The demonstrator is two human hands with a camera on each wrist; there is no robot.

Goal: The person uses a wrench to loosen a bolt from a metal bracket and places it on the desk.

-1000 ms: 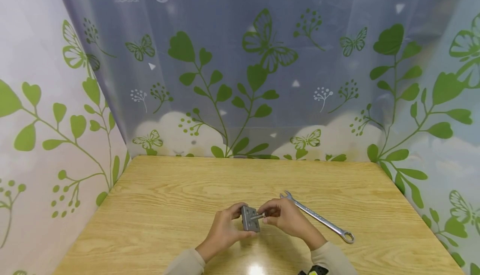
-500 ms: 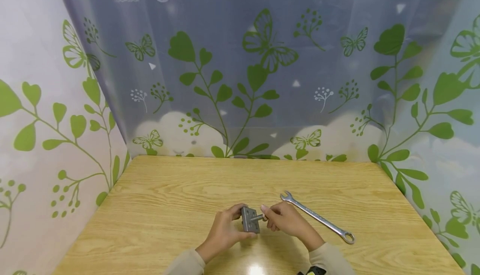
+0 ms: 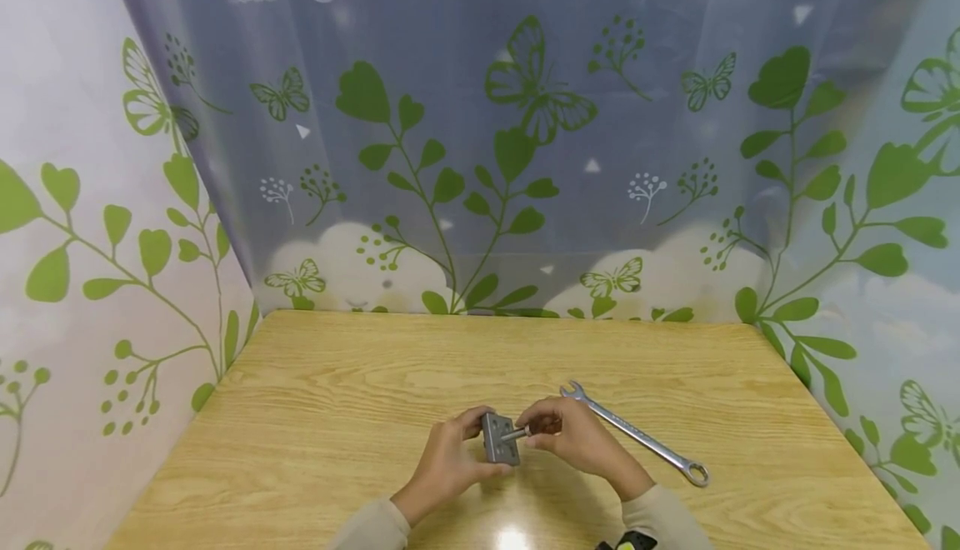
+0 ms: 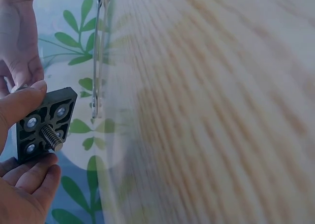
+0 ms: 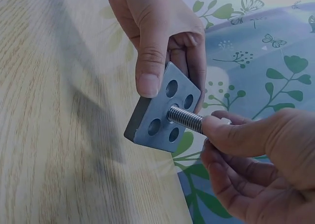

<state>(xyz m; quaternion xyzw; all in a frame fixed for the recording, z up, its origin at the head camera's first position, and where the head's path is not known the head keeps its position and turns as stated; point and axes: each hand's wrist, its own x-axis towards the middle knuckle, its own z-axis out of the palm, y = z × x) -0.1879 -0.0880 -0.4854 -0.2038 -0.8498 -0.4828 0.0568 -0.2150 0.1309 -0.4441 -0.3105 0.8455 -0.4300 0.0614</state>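
Observation:
My left hand [image 3: 452, 452] grips a square grey plate [image 5: 166, 111] by its edges, thumb on one side and fingers on the opposite one. Round holes sit near the plate's corners. Through its centre runs a threaded bolt [image 5: 186, 118]; its end [image 4: 52, 138] sticks out of the ribbed dark back in the left wrist view. Thumb and fingers of my right hand [image 3: 582, 440] pinch the bolt at its head end, which they mostly cover. The plate is held up above the table, tilted. To the right of my right hand lies a combination wrench [image 3: 637, 435].
The wood-grain table [image 3: 360, 375] spreads out under both hands. A curtain [image 3: 465, 183] printed with leaves and butterflies hangs behind it and along both sides. A watch [image 3: 633, 540] is on the right wrist, near the bottom of the head view.
Half a second ago the right fingers were extended further along the bolt; now they are curled back at its head, as a second ago. The left hand and plate have hardly moved.

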